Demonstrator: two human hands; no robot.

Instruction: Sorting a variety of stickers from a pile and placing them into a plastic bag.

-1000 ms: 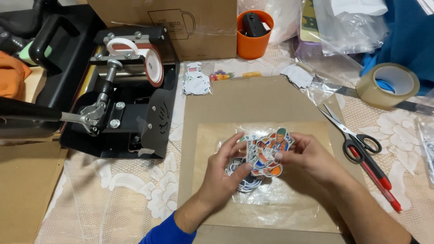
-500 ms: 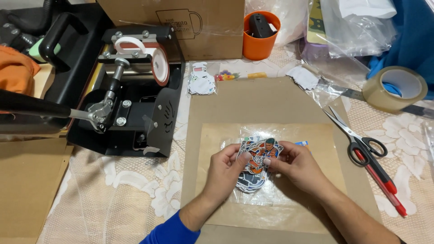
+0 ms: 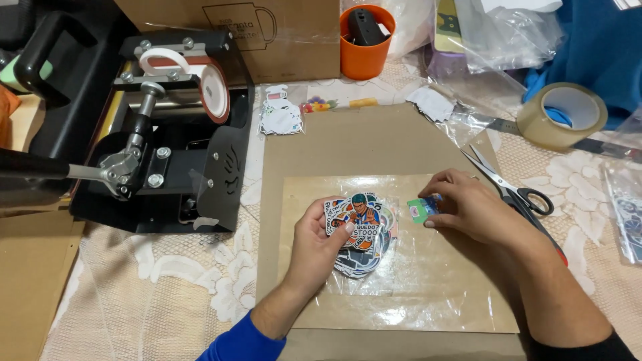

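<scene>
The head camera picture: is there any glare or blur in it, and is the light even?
Head view: sharp overall, both hands crisp; soft glare streaks on the clear plastic film over the brown cardboard sheet; light even from above, with faint shadows under the left hand holding the stack of colourful die-cut stickers and the right hand pinching a small green sticker.

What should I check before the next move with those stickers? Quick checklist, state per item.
1. Left hand has the sticker stack pinned under thumb and fingers: ok.
2. Right hand pinches a single small green sticker, apart from the stack: ok.
3. Clear plastic sheet lies flat on the brown cardboard: ok.
4. Scissors lie close beside the right hand, blades pointing away: ok, but tight.
5. Whether the green sticker is one piece or two stuck together: cannot tell.
</scene>
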